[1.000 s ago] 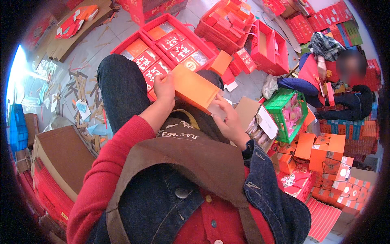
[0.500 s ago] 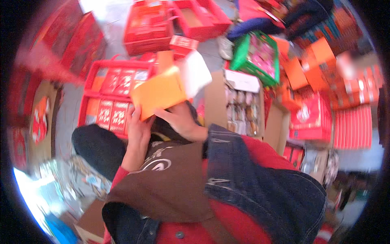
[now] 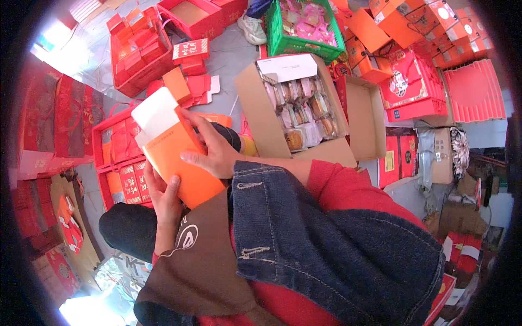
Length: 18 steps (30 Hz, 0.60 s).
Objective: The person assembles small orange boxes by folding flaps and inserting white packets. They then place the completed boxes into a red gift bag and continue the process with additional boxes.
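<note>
Both of my hands hold an orange cardboard box in front of my apron. Its white-lined flap sticks up, unfolded, at the far end. My left hand grips the near left side, thumb on the orange face. On the right side, my right hand has its thumb on the face and its fingers along the edge. The inside of the box is hidden from me. Just beyond it at the left lies a red gift box with smaller red and orange boxes in it.
Right of my hands, an open brown carton holds several wrapped round pastries. A green crate of pink packets stands behind it, near a person's shoe. Orange boxes are stacked at far right, red trays at the back.
The orange box has turned and tilted, its white flap now pointing to the far left. My right hand has moved up its right side. My view has shifted to the right.
</note>
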Tool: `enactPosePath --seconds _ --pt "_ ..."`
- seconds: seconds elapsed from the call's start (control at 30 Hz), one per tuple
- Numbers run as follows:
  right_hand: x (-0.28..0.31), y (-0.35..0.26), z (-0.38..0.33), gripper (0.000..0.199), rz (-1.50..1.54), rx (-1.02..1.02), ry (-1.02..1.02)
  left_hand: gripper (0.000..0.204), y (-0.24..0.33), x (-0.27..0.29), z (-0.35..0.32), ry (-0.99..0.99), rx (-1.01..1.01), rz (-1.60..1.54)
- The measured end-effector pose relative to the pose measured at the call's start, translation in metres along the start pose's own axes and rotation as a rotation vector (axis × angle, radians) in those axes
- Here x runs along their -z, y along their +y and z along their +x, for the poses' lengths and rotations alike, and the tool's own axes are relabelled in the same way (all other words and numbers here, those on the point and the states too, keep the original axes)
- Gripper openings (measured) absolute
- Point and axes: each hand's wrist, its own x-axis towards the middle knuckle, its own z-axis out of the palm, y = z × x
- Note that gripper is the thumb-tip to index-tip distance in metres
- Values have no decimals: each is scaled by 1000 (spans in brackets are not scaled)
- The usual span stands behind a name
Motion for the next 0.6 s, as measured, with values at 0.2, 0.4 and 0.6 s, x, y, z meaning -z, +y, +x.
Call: enactPosePath --seconds 0.2,0.4,0.6 --pt "13 -5 11 86 15 8 -210 73 11 -8 23 80 57 28" --pt "18 3 34 92 -10 119 -191 74 10 -7 25 33 7 55" --pt "9 6 34 88 -200 209 -229 85 15 -6 35 70 24 36"
